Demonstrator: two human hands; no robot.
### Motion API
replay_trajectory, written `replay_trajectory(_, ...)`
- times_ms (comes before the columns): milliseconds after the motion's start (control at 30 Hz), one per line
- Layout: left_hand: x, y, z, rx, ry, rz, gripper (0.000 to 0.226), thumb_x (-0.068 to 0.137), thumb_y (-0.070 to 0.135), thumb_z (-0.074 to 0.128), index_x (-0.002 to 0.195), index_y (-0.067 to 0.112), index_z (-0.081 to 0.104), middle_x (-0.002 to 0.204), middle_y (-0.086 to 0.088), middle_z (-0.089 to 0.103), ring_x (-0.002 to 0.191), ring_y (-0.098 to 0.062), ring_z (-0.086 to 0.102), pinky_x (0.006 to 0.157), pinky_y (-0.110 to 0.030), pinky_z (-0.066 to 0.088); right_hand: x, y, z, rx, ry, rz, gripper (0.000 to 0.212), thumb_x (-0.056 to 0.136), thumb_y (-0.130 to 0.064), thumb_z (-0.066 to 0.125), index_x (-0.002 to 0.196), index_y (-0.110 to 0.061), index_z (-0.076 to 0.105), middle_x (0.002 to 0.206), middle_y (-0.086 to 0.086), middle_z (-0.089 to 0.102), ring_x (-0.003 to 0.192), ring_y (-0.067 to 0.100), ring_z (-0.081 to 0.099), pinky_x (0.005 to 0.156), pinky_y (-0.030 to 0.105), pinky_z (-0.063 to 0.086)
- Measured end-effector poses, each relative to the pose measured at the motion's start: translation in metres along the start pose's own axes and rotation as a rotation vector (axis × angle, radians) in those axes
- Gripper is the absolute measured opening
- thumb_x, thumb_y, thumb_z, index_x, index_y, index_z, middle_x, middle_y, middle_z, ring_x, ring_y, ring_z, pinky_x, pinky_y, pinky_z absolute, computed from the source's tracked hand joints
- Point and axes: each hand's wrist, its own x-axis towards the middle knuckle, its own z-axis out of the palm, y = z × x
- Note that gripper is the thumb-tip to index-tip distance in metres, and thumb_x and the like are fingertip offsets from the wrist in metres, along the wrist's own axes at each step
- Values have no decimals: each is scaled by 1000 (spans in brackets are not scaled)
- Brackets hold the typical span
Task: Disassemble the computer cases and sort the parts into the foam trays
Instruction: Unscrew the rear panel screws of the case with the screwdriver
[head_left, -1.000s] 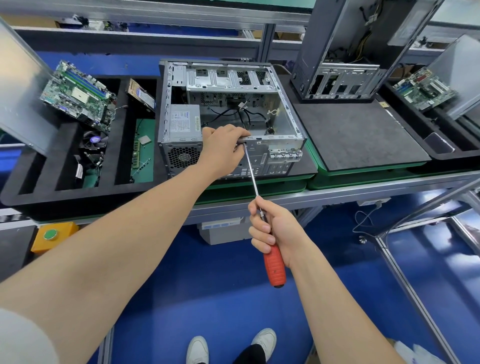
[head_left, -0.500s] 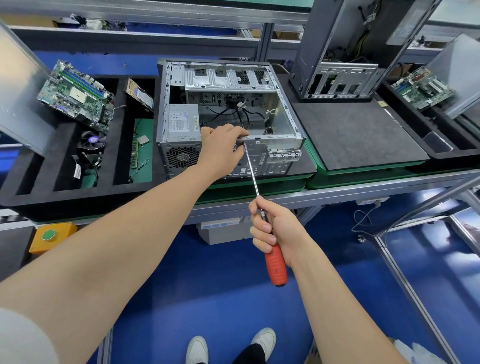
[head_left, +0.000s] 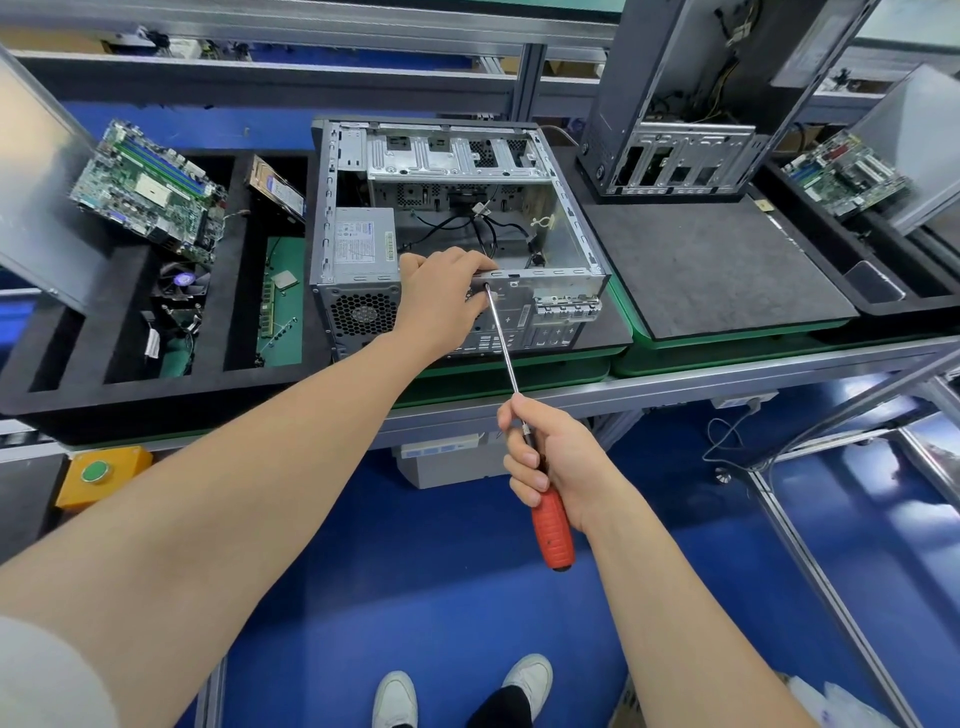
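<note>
We see an open computer case (head_left: 457, 228) lying on its side on a dark mat, in the middle of the bench. Inside it, on the left, sits a gray power box (head_left: 362, 249), and black wires (head_left: 467, 228) curl in the middle.

The left hand (head_left: 441, 299) rests on the near top edge of the case, with its fingers curled over the metal rim. The right hand (head_left: 550, 457) is closed around a screwdriver (head_left: 524, 431) with a red handle. The long shaft points up and away, and its tip touches the near wall of the case, just beside the left hand.

To the left is a black foam tray (head_left: 124, 358). A green circuit board (head_left: 150, 189) leans at its far end. A fan (head_left: 179, 283) and a small chip (head_left: 284, 279) lie in its slots.

To the right is another case (head_left: 691, 130), standing upright at the far edge of a dark mat (head_left: 711, 265). Far right, a second foam tray (head_left: 878, 306) holds another green board (head_left: 847, 174).
</note>
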Motion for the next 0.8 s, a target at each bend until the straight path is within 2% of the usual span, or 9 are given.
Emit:
replay_trajectory(233, 0, 0, 2, 7, -5, -13, 33, 97, 30, 67, 129, 33, 61, 118, 11, 63, 112, -15, 57, 97, -40, 26, 1, 1, 0, -19, 16, -6, 29, 107, -34, 52, 91, -15, 65, 58, 2, 37, 41, 14, 31, 40, 27, 34)
replay_trajectory(433, 1, -1, 1, 6, -5, -7, 31, 98, 30, 64, 128, 32, 62, 116, 11, 64, 110, -15, 57, 95, -41, 26, 2, 1, 6, 247, -92, 35, 30, 108, -36, 55, 92, -14, 65, 58, -3, 30, 38, 10, 26, 34, 24, 30)
replay_trajectory(533, 1, 0, -1, -29, -36, -14, 37, 92, 26, 56, 128, 32, 63, 117, 11, 64, 111, -13, 56, 96, -41, 25, 0, -2, 11, 147, -32, 3, 28, 109, -34, 53, 94, -13, 65, 58, -2, 32, 39, 10, 27, 36, 24, 30)
replay_trajectory(667, 1, 4, -3, -38, -52, -29, 38, 93, 38, 49, 127, 33, 64, 119, 12, 63, 113, -14, 55, 98, -40, 23, -6, -14, 17, 13, 40, 3, 28, 111, -31, 47, 97, -11, 61, 57, -1, 35, 40, 11, 26, 37, 23, 29)
replay_trajectory(800, 4, 8, -2, -13, -44, -59, 43, 92, 60, 46, 120, 34, 65, 112, 14, 62, 107, -12, 56, 93, -39, 23, -10, -25, 19, 48, 43, 59, 27, 112, -32, 49, 98, -12, 58, 57, -2, 33, 39, 10, 27, 36, 23, 28)
